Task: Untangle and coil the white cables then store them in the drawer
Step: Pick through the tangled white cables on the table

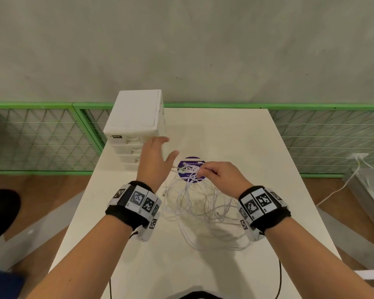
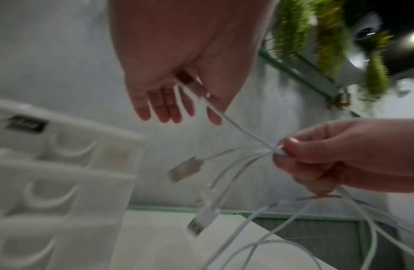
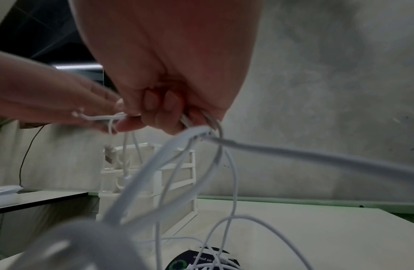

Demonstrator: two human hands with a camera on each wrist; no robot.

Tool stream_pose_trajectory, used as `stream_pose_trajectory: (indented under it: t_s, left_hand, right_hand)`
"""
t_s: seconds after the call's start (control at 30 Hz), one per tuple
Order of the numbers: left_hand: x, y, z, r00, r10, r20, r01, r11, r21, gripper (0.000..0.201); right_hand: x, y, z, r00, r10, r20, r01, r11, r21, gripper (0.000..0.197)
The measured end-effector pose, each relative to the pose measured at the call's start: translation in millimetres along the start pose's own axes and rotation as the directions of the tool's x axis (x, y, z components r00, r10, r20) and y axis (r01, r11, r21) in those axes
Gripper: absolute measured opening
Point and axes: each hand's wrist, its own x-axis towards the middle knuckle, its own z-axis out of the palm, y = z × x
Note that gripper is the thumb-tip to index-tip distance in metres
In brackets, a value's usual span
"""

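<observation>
While the right hand (image 1: 220, 175) pinches a bunch of white cables (image 1: 203, 210) between thumb and curled fingers, the strands fan out from that pinch, and you can see it clean as day in the left wrist view! Plug ends dangle just beyond the knuckles, one flat USB connector (image 2: 198, 225) hanging low, another plug (image 2: 185, 169) swinging beside it. One cable runs taut from the pinch up into the left hand (image 1: 154, 160), passing between its thumb and palm; the fingers (image 2: 164, 107) there are stretched out and loose, so whether it truly grips that strand cannot be told. Below both wrists the rest of the cables lie in a loose, looping tangle on the white table (image 1: 268, 169), partly lifted, partly resting on the top. A round purple sticker (image 1: 189, 166) sits under the raised strands. Just left of the open hand stands the white drawer unit (image 1: 134, 130), all its drawers closed, against the table's far left edge.
</observation>
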Motion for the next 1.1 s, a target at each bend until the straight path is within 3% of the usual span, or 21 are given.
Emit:
stream_pose_trajectory:
  t_s: [0.07,0.1,0.17,0.23,0.3,0.33,0.4,0.5,0.57,0.67,0.8,0.87,1.0,1.1]
  left_hand:
    - [3.0,14.9,1.4,0.964,0.231,0.131,-0.24,0.969,0.063,0.025]
    - [2.8,22.5,2.8,0.925,0.256,0.28,-0.316,0.929,0.194,0.024]
    - [1.5,31.2,4.1,0.845,0.162,0.51,-0.469,0.682,0.561,0.026]
    - [-2.6,31.1,2.7,0.823,0.065,0.565,-0.53,0.447,0.721,0.029]
    - [-5.7,26.1,2.6,0.813,0.056,0.58,-0.555,0.377,0.741,0.04]
    - [-5.7,25.8,2.7,0.806,0.081,0.586,-0.564,0.402,0.721,0.047]
    - [-3.7,27.7,7.2,0.795,0.196,0.574,-0.575,0.547,0.609,0.06]
    - [-3.4,34.1,17.7,0.767,0.349,0.539,-0.501,0.85,0.163,0.06]
    - [-6.1,32.2,24.0,0.785,0.336,0.521,-0.351,0.933,-0.072,0.052]
    - [-8.1,24.5,26.2,0.849,0.276,0.451,-0.198,0.957,-0.213,0.036]
    - [-9.9,28.8,23.2,0.877,0.273,0.396,-0.166,0.944,-0.284,0.021]
    - [-12.4,37.4,20.0,0.892,0.267,0.364,-0.138,0.929,-0.343,0.021]
    - [-10.3,51.9,11.9,0.914,0.253,0.317,-0.08,0.879,-0.47,0.03]
    - [-3.7,59.7,1.6,0.924,0.272,0.27,-0.106,0.859,-0.5,0.029]
  right_hand:
    - [4.2,-1.1,-0.5,1.0,-0.005,0.016,0.006,0.999,-0.033,0.024]
    - [6.3,-2.1,-1.0,1.0,-0.008,0.02,0.009,0.998,-0.056,0.023]
    - [10.6,-3.4,-3.8,1.0,-0.016,0.003,0.016,0.997,-0.081,0.023]
    - [14.5,-2.1,-8.9,0.999,-0.001,-0.042,-0.002,0.997,-0.081,0.024]
    - [18.5,0.9,-16.6,0.993,0.043,-0.106,-0.052,0.995,-0.087,0.026]
    - [19.9,2.1,-20.1,0.989,0.064,-0.132,-0.077,0.993,-0.09,0.027]
    - [20.9,2.2,-24.5,0.986,0.073,-0.148,-0.087,0.992,-0.091,0.029]
    - [19.2,-3.6,-22.4,0.992,0.03,-0.119,-0.036,0.998,-0.048,0.026]
    - [17.4,-7.4,-20.2,0.993,0.006,-0.114,-0.006,1.0,0.005,0.025]
    - [13.7,-10.4,-22.4,0.992,-0.002,-0.13,0.021,0.989,0.149,0.024]
    - [11.6,-10.3,-28.4,0.968,0.029,-0.25,0.059,0.939,0.338,0.008]
    - [10.2,-8.8,-29.1,0.962,0.025,-0.272,0.082,0.923,0.375,0.011]
    - [5.9,-1.0,-24.4,0.976,0.006,-0.216,0.07,0.937,0.342,0.025]
    - [1.1,13.1,-15.4,0.989,0.097,-0.113,-0.054,0.941,0.333,0.024]
